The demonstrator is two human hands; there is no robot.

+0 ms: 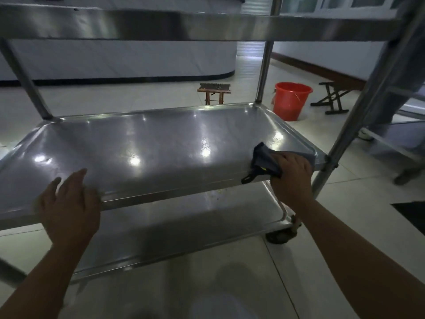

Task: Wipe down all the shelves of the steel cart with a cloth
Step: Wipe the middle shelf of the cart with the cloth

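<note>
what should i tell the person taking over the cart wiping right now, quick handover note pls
Left hand: open, fingers straight, resting on the near edge of the middle shelf, steadying it.
Right hand: grips the grey cloth at the middle shelf's near right corner.
Middle shelf: shines with wet-looking spots toward the right side; how much of it is wiped cannot be told.
Bottom shelf: specks of dirt near its right end, looks not yet wiped.
Top shelf: only its front edge shows, state unknown.
Red bucket stands on the floor behind the cart.
Left: finish the middle shelf, do the bottom one, check the top.
</note>
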